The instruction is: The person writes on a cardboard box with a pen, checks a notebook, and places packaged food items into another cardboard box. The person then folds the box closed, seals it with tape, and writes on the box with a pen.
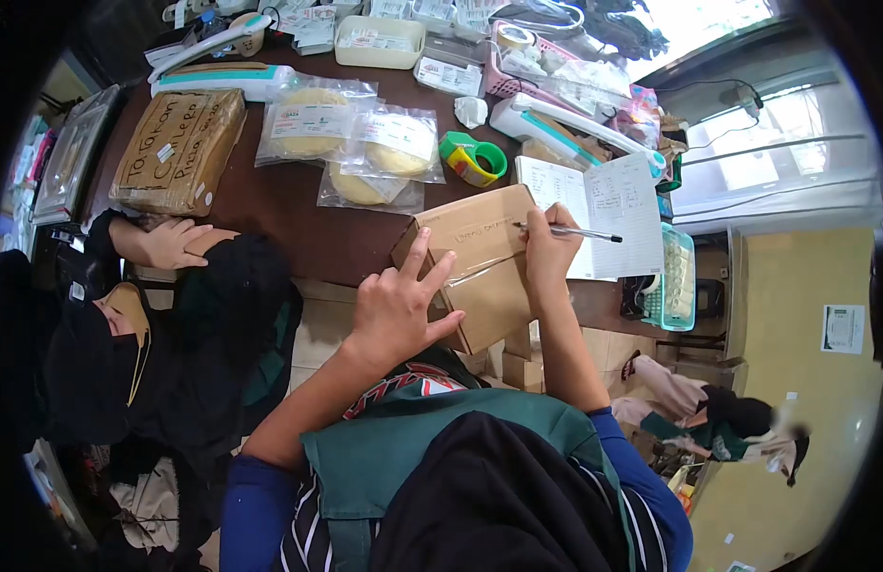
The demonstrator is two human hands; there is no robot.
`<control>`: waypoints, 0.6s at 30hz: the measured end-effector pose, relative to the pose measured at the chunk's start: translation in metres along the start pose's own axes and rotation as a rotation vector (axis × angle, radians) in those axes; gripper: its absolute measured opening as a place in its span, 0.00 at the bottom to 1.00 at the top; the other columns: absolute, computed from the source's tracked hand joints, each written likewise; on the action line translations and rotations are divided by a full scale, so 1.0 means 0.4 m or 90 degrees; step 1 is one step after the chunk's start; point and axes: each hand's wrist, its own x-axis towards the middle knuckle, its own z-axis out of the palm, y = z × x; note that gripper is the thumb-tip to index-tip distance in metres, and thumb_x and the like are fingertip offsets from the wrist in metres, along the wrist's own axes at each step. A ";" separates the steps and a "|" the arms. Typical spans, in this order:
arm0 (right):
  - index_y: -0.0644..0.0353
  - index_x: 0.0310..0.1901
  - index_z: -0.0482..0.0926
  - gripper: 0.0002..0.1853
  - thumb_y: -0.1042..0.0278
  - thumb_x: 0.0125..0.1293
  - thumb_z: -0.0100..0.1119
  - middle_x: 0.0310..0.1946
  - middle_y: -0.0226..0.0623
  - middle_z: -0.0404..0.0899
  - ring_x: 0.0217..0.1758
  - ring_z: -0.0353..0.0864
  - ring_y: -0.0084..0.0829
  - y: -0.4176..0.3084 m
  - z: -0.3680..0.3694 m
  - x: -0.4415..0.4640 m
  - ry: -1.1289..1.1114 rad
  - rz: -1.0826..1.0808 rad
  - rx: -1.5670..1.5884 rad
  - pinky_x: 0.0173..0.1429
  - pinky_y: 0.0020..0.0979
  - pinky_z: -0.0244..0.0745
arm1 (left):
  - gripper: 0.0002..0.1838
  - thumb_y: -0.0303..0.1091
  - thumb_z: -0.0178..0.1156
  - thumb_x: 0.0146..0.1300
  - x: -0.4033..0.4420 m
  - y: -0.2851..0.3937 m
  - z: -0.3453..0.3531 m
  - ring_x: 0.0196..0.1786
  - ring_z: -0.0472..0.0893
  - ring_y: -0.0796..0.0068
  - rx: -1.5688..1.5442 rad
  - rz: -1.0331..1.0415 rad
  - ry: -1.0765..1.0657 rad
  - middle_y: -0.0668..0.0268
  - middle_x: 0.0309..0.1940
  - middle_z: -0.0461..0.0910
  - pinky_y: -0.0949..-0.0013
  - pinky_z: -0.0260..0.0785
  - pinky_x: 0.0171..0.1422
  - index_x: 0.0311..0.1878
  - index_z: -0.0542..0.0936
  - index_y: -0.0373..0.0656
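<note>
A brown cardboard box (494,300) rests at the table's front edge, with clear tape across its top and a line of handwriting near the far side. Spread over its left side, my left hand (400,310) presses on the cardboard with fingers apart. My right hand (553,245) grips a pen (586,233), its tip on the box at the end of the written line. Right behind the box lies an open notebook (613,205) with handwritten columns. A green tape dispenser (474,158) stands just beyond the box.
Bagged round pizza bases (313,124) lie at the back. A taped, labelled carton (179,153) sits at left beside a seated person (174,334). Sealers (575,133), a pink basket (503,71) and a cream tray (379,41) line the far side. Another person (718,419) is at right.
</note>
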 end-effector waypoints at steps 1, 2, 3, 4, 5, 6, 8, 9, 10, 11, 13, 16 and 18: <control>0.58 0.15 0.61 0.17 0.78 0.57 0.55 0.11 0.26 0.64 0.13 0.63 0.16 -0.021 0.009 -0.022 -0.048 0.017 -0.004 0.18 0.21 0.59 | 0.34 0.56 0.65 0.46 -0.002 -0.001 0.003 0.30 0.79 0.65 -0.002 0.003 0.005 0.56 0.64 0.62 0.63 0.73 0.38 0.58 0.73 0.55; 0.58 0.15 0.62 0.16 0.77 0.57 0.55 0.11 0.28 0.65 0.13 0.64 0.16 -0.031 0.015 -0.041 -0.096 0.034 -0.008 0.18 0.21 0.60 | 0.35 0.56 0.66 0.44 -0.003 -0.001 0.006 0.29 0.79 0.66 -0.004 0.007 0.010 0.55 0.64 0.62 0.63 0.72 0.37 0.58 0.72 0.56; 0.58 0.15 0.63 0.16 0.77 0.58 0.56 0.12 0.29 0.67 0.14 0.66 0.17 -0.024 0.018 -0.058 -0.150 0.016 -0.043 0.18 0.21 0.61 | 0.35 0.56 0.66 0.44 -0.003 -0.002 0.007 0.29 0.79 0.66 -0.004 0.007 0.008 0.55 0.64 0.62 0.63 0.72 0.37 0.58 0.72 0.56; 0.58 0.15 0.63 0.16 0.77 0.58 0.56 0.12 0.29 0.67 0.14 0.66 0.17 -0.018 0.028 -0.075 -0.148 0.018 -0.041 0.18 0.21 0.61 | 0.35 0.56 0.66 0.44 -0.003 -0.004 0.007 0.29 0.79 0.66 -0.003 0.009 0.008 0.55 0.64 0.62 0.63 0.72 0.37 0.58 0.72 0.56; 0.60 0.16 0.62 0.16 0.78 0.58 0.56 0.12 0.30 0.66 0.16 0.65 0.18 -0.012 0.040 -0.089 -0.181 0.018 -0.036 0.20 0.23 0.60 | 0.35 0.56 0.66 0.44 -0.002 -0.005 0.007 0.29 0.79 0.66 -0.004 0.011 0.009 0.55 0.64 0.62 0.63 0.72 0.37 0.58 0.72 0.56; 0.61 0.16 0.61 0.16 0.79 0.57 0.56 0.13 0.30 0.65 0.17 0.64 0.19 -0.004 0.046 -0.095 -0.214 0.018 -0.031 0.22 0.25 0.59 | 0.35 0.56 0.66 0.44 -0.001 -0.006 0.008 0.29 0.79 0.66 -0.003 0.011 0.010 0.55 0.64 0.62 0.63 0.72 0.37 0.58 0.72 0.56; 0.61 0.17 0.61 0.16 0.80 0.57 0.56 0.14 0.32 0.65 0.19 0.63 0.21 0.002 0.047 -0.095 -0.238 -0.009 -0.075 0.23 0.26 0.59 | 0.35 0.56 0.66 0.44 -0.003 -0.006 0.010 0.29 0.79 0.65 -0.012 0.017 0.024 0.55 0.64 0.62 0.63 0.72 0.37 0.58 0.73 0.56; 0.62 0.16 0.61 0.16 0.80 0.57 0.56 0.14 0.32 0.65 0.19 0.63 0.21 -0.009 0.049 -0.092 -0.245 -0.046 -0.100 0.23 0.26 0.58 | 0.35 0.56 0.66 0.44 -0.003 -0.006 0.010 0.29 0.79 0.65 -0.013 0.016 0.023 0.55 0.64 0.62 0.63 0.72 0.37 0.58 0.73 0.56; 0.62 0.16 0.60 0.17 0.80 0.57 0.56 0.14 0.32 0.64 0.19 0.62 0.21 -0.013 0.049 -0.091 -0.250 -0.083 -0.126 0.23 0.26 0.58 | 0.35 0.56 0.66 0.44 -0.002 -0.006 0.009 0.29 0.79 0.65 -0.010 0.015 0.021 0.55 0.64 0.62 0.64 0.72 0.37 0.58 0.73 0.56; 0.62 0.16 0.60 0.17 0.80 0.57 0.56 0.14 0.32 0.64 0.19 0.62 0.21 -0.011 0.041 -0.084 -0.249 -0.081 -0.127 0.23 0.26 0.58 | 0.35 0.56 0.66 0.45 -0.002 -0.005 0.008 0.29 0.79 0.65 -0.006 0.014 0.020 0.55 0.64 0.62 0.64 0.72 0.37 0.58 0.73 0.56; 0.62 0.16 0.60 0.17 0.80 0.56 0.56 0.14 0.30 0.63 0.18 0.62 0.20 -0.003 0.016 -0.050 -0.160 0.019 -0.082 0.23 0.26 0.58 | 0.34 0.56 0.66 0.45 -0.001 -0.002 0.001 0.30 0.80 0.65 -0.002 0.011 0.011 0.55 0.64 0.62 0.63 0.73 0.38 0.58 0.73 0.55; 0.63 0.16 0.61 0.16 0.80 0.56 0.57 0.14 0.30 0.62 0.17 0.62 0.19 0.034 -0.028 -0.005 -0.130 0.020 -0.100 0.22 0.25 0.58 | 0.34 0.56 0.65 0.47 0.000 -0.001 -0.002 0.31 0.80 0.64 0.000 0.009 0.001 0.56 0.64 0.62 0.63 0.74 0.39 0.58 0.73 0.54; 0.63 0.15 0.61 0.17 0.80 0.56 0.57 0.14 0.30 0.63 0.17 0.61 0.19 0.030 -0.026 -0.017 -0.129 -0.048 -0.147 0.21 0.25 0.57 | 0.34 0.56 0.65 0.47 0.000 0.001 -0.001 0.31 0.80 0.64 -0.004 0.011 -0.001 0.56 0.64 0.61 0.63 0.74 0.39 0.58 0.73 0.54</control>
